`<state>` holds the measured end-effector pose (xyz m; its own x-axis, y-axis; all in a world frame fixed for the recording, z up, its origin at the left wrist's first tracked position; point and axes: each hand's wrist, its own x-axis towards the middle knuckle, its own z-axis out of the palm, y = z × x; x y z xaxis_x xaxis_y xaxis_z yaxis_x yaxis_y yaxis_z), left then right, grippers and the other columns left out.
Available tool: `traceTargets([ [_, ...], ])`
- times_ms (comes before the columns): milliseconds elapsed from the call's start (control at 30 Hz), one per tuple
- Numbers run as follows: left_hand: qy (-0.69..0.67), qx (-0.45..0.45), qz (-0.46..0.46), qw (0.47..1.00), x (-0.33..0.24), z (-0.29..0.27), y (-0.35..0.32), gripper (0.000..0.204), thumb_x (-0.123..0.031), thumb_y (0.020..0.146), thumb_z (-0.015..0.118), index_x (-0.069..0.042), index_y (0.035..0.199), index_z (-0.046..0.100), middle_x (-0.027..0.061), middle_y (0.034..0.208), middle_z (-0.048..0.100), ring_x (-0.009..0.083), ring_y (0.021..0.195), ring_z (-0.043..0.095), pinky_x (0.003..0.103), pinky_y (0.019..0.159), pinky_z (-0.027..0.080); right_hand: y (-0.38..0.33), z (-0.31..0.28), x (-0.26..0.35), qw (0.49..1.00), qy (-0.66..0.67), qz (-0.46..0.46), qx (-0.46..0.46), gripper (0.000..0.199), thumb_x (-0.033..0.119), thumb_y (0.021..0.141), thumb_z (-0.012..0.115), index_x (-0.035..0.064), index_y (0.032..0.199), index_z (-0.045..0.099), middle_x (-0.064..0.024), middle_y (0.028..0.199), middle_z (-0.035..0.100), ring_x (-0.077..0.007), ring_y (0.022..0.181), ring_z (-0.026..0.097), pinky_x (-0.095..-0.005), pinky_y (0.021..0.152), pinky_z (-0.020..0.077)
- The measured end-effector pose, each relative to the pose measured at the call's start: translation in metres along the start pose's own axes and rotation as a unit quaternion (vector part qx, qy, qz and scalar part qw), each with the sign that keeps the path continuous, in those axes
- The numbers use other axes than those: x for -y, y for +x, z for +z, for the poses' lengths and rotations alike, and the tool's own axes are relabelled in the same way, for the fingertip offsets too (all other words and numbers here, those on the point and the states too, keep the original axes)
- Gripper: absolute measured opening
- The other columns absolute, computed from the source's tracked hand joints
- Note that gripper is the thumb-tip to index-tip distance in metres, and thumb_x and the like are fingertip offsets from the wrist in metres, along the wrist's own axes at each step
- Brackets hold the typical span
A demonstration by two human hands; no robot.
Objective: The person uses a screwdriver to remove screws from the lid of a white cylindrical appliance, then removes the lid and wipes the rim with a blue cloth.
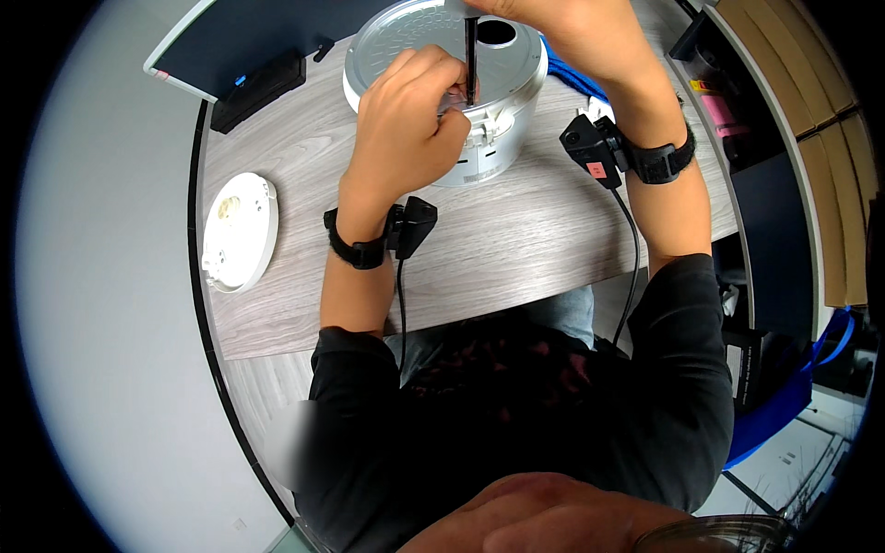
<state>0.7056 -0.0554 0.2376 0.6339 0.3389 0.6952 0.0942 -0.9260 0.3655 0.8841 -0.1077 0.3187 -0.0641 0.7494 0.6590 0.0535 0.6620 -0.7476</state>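
Observation:
A round white appliance [493, 152], which looks like a rice cooker, stands at the table's far side. Its silvery top plate [406, 46] has a dark oval opening [496, 33]. From the upper edge of the view my right hand [544, 14] grips the grey handle of a screwdriver [471, 60], and the dark shaft points down at the near rim of the top. My left hand [410, 115] is closed at that same rim, its fingertips bent beside the shaft's lower end. What those fingertips hold, if anything, is hidden. White hinge-like parts [489, 129] stick out just below.
A white oval cover [240, 232] lies on the wood-grain table [516, 240] at the left. A black case [258, 92] sits by a screen [286, 28] at the back left. Blue cloth [572, 74] lies behind the appliance. Shelves with cardboard boxes [784, 64] stand at the right.

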Motion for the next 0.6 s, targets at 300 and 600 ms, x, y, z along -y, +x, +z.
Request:
traceTargets([
  [300,0.019,-0.005,0.007,1.000,0.002,0.004,0.001,0.016,0.000,0.069,0.058,-0.003,0.084,0.064,0.0090,0.086,0.063,0.0295,0.081,0.059,0.040,0.069,0.049,0.005,0.004,0.004,0.992,-0.118,-0.038,0.010,0.049,0.015,0.086,0.081,-0.0007,0.128,0.060,-0.0024,0.106,0.066,-0.0087,0.088,0.060,-0.0256,0.078,0.0509],
  [600,0.036,-0.004,0.009,0.999,0.002,0.007,0.001,0.015,0.001,0.069,0.058,-0.003,0.083,0.062,0.0084,0.086,0.063,0.0294,0.080,0.058,0.040,0.067,0.048,0.005,0.011,0.024,0.984,-0.168,0.045,-0.024,0.047,0.008,0.088,0.078,-0.0025,0.129,0.057,-0.0020,0.102,0.064,-0.0081,0.085,0.058,-0.0246,0.076,0.0512],
])
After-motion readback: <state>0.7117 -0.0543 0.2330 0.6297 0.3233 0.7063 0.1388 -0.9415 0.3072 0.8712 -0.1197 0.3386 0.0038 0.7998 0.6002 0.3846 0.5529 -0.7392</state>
